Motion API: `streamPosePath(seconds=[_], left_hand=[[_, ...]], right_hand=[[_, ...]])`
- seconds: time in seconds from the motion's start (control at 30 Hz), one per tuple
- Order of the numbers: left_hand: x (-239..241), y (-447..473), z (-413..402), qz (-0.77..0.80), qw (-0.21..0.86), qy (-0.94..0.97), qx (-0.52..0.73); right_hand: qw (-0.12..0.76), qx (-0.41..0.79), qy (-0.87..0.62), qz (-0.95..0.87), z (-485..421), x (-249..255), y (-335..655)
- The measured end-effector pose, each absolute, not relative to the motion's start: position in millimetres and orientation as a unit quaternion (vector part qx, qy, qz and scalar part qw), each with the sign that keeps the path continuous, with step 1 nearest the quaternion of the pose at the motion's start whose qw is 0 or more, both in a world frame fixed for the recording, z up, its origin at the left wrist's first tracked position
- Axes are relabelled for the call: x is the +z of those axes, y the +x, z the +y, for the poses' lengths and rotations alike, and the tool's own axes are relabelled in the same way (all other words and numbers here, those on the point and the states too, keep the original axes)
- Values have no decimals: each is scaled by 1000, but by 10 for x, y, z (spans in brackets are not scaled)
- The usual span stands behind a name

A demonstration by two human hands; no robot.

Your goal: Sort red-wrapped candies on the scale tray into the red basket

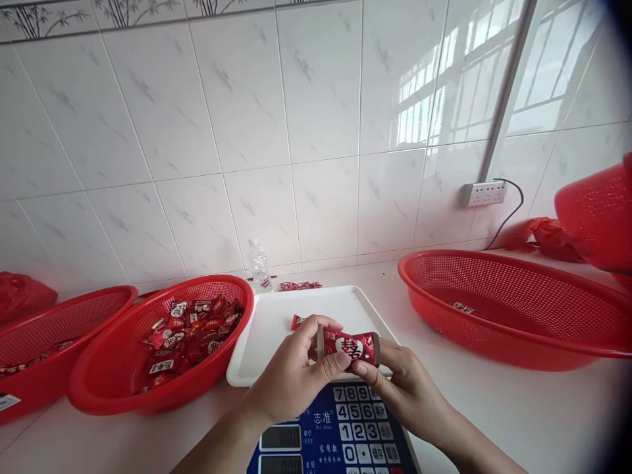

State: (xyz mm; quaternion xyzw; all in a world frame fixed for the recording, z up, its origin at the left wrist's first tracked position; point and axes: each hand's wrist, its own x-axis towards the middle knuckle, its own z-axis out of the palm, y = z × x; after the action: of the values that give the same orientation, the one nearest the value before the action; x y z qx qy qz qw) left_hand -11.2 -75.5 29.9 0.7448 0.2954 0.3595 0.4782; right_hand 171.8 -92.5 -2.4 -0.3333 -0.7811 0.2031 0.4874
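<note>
The left hand (301,375) and right hand (407,385) pinch a red wrapped packet (351,346) between them, above a scale's white tray (264,329). It seems a handling step; letting go calls for both grips easing.

The person's left grip (292,368) is a bare hand with a short, rounded thumbnail (342,359); the right grip (413,392) is likewise bare. The left forearm (224,431) and right forearm (471,447) are uncovered down to the view's edge.
</note>
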Motion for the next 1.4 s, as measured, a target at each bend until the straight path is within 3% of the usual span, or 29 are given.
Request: streamPosePath(seconds=[0.43, 0.87, 1.23, 1.4], left_hand=[[327, -46, -801, 311, 359, 790, 387], [276, -50, -778, 277, 351, 785, 428], [285, -45, -782, 282, 371, 788, 403], [289, -28, -822, 279, 311, 810, 412]], right_hand=[[561, 102, -333, -751, -899, -55, 1728], [602, 84, -299, -735, -898, -71, 1721], [594, 61, -285, -750, -920, -31, 1734], [566, 77, -278, -773, -949, -27, 1715]])
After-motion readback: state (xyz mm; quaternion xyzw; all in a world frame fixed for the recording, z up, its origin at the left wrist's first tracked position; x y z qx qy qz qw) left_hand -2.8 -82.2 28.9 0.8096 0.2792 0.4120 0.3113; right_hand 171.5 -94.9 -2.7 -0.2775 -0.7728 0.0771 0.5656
